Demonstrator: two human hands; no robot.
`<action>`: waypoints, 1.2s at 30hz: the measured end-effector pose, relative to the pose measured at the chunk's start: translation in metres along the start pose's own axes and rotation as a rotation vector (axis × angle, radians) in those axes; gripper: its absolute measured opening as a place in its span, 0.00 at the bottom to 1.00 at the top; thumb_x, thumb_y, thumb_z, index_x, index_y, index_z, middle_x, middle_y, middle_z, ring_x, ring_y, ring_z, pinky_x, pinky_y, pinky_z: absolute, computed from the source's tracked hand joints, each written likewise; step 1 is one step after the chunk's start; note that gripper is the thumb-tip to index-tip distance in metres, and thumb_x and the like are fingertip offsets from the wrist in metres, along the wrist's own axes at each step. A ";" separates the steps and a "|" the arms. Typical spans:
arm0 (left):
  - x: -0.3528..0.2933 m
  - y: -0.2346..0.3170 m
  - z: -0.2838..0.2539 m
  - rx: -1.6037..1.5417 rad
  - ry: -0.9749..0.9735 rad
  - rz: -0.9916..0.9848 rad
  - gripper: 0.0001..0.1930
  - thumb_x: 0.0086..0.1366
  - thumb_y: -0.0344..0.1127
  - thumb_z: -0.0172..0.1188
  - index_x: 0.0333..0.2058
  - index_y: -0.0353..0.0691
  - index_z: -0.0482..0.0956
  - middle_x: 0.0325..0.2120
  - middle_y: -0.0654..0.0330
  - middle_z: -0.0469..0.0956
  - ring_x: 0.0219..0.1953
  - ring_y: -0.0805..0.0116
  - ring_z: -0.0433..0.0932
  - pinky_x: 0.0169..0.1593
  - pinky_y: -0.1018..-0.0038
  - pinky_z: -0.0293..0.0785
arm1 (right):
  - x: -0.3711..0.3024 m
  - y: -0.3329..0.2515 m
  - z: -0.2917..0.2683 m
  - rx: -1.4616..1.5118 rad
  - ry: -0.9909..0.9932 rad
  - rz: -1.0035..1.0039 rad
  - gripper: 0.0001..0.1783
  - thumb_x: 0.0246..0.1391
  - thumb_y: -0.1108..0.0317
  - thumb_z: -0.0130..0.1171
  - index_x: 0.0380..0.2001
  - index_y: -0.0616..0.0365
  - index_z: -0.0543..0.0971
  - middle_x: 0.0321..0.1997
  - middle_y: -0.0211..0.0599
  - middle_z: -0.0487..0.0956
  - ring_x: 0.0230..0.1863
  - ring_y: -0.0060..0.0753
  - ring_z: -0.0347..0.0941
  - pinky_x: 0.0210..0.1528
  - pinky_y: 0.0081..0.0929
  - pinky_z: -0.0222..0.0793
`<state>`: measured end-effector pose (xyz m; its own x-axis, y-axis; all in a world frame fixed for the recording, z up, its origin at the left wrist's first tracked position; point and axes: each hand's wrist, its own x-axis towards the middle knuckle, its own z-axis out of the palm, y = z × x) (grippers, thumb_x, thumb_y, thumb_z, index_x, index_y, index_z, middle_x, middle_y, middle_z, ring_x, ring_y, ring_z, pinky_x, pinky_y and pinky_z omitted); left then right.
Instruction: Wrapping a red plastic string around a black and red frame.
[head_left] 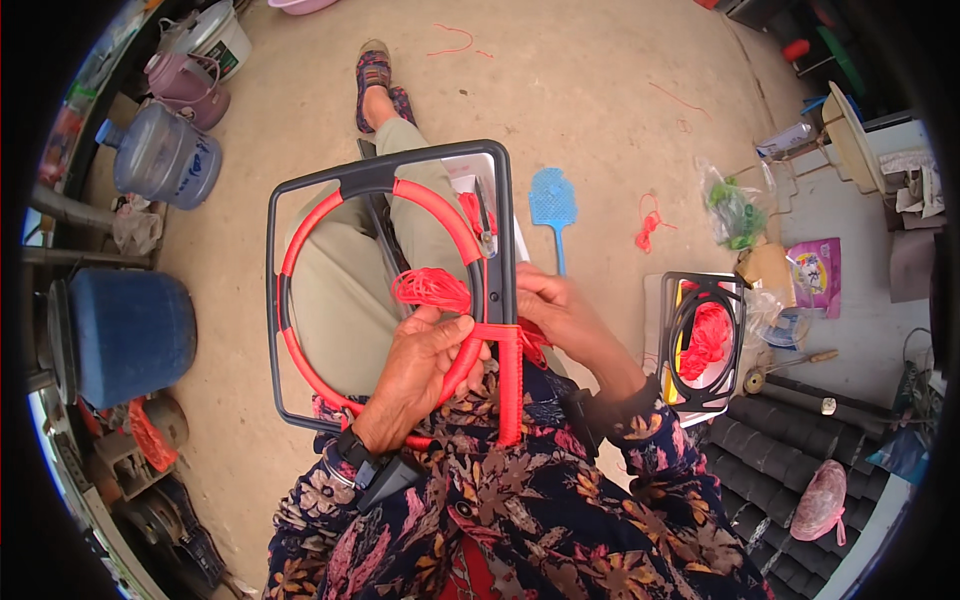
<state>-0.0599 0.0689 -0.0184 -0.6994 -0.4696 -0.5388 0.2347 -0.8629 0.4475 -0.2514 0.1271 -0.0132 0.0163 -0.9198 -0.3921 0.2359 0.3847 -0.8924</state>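
Observation:
A dark square frame [506, 230] with a round inner ring [440, 215] rests over my lap. Glossy red cord wraps most of the ring, with dark gaps between the wrapped stretches. The lower part of the frame's right bar [510, 390] is also bound in red. My left hand [415, 365] is closed round the ring's lower right, thumb on top. A bundle of red cord [432, 289] sticks out just above its fingers. At the right bar, my right hand [570, 320] has its fingers curled together, with red cord just below them; its fingertips are partly hidden.
To the right, a similar black frame [740, 340] lies on a white tray with red cord [707, 335]. A blue fly swatter [553, 200] and a tangle of red cord [649, 232] lie ahead. A water jug [170, 160] and blue barrel [135, 335] stand left.

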 end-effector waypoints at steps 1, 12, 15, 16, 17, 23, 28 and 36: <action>0.000 0.000 0.000 -0.002 -0.004 0.001 0.08 0.65 0.31 0.54 0.37 0.32 0.69 0.22 0.48 0.78 0.14 0.61 0.76 0.13 0.74 0.69 | -0.004 0.000 -0.004 -0.144 0.127 -0.112 0.12 0.62 0.68 0.51 0.43 0.63 0.78 0.32 0.29 0.78 0.34 0.17 0.73 0.39 0.15 0.68; -0.002 0.003 -0.003 -0.037 -0.046 0.035 0.08 0.66 0.30 0.54 0.38 0.34 0.66 0.24 0.47 0.78 0.15 0.59 0.76 0.15 0.72 0.71 | -0.070 0.004 -0.028 -0.242 -0.055 0.430 0.11 0.58 0.62 0.58 0.31 0.59 0.79 0.15 0.22 0.72 0.13 0.11 0.61 0.16 0.13 0.54; -0.001 0.002 0.001 -0.054 -0.046 0.045 0.09 0.66 0.30 0.54 0.38 0.33 0.66 0.24 0.47 0.77 0.15 0.59 0.76 0.15 0.72 0.71 | -0.061 0.016 -0.072 -0.266 0.440 0.053 0.13 0.63 0.63 0.50 0.34 0.61 0.78 0.16 0.25 0.72 0.13 0.14 0.63 0.16 0.14 0.56; -0.001 0.002 -0.001 -0.059 -0.045 0.058 0.09 0.66 0.30 0.54 0.38 0.33 0.66 0.24 0.47 0.77 0.15 0.59 0.76 0.15 0.72 0.71 | -0.052 -0.008 -0.070 -0.182 0.563 -0.020 0.13 0.64 0.63 0.48 0.36 0.61 0.77 0.17 0.27 0.74 0.14 0.15 0.65 0.17 0.15 0.58; -0.002 0.002 -0.001 -0.042 -0.037 0.042 0.08 0.66 0.30 0.54 0.38 0.33 0.66 0.24 0.47 0.77 0.15 0.59 0.76 0.15 0.71 0.71 | -0.042 -0.026 -0.061 -0.188 0.557 -0.027 0.13 0.64 0.63 0.48 0.36 0.61 0.77 0.17 0.27 0.74 0.14 0.15 0.65 0.17 0.15 0.58; -0.001 0.000 -0.004 -0.039 -0.053 0.068 0.04 0.65 0.26 0.51 0.35 0.32 0.67 0.24 0.47 0.77 0.14 0.59 0.75 0.15 0.69 0.71 | 0.030 -0.061 0.045 -1.152 0.088 -0.915 0.15 0.51 0.63 0.60 0.39 0.61 0.76 0.29 0.37 0.77 0.42 0.39 0.74 0.55 0.36 0.64; 0.001 -0.006 -0.003 -0.120 0.018 0.131 0.02 0.63 0.23 0.49 0.35 0.32 0.67 0.23 0.47 0.76 0.14 0.58 0.74 0.15 0.68 0.71 | 0.051 -0.033 0.051 -1.488 -0.168 -0.744 0.15 0.47 0.66 0.62 0.38 0.61 0.76 0.28 0.42 0.76 0.42 0.42 0.73 0.59 0.42 0.59; 0.002 0.001 0.002 -0.089 0.042 0.021 0.05 0.63 0.25 0.55 0.34 0.34 0.66 0.23 0.43 0.76 0.13 0.55 0.74 0.14 0.65 0.70 | 0.051 -0.046 0.063 0.025 0.174 -0.291 0.11 0.63 0.61 0.52 0.37 0.59 0.73 0.28 0.30 0.76 0.25 0.15 0.72 0.23 0.16 0.69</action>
<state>-0.0627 0.0675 -0.0176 -0.6649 -0.4940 -0.5603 0.3093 -0.8648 0.3954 -0.2005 0.0576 0.0224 -0.2211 -0.9627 -0.1560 0.2304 0.1038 -0.9675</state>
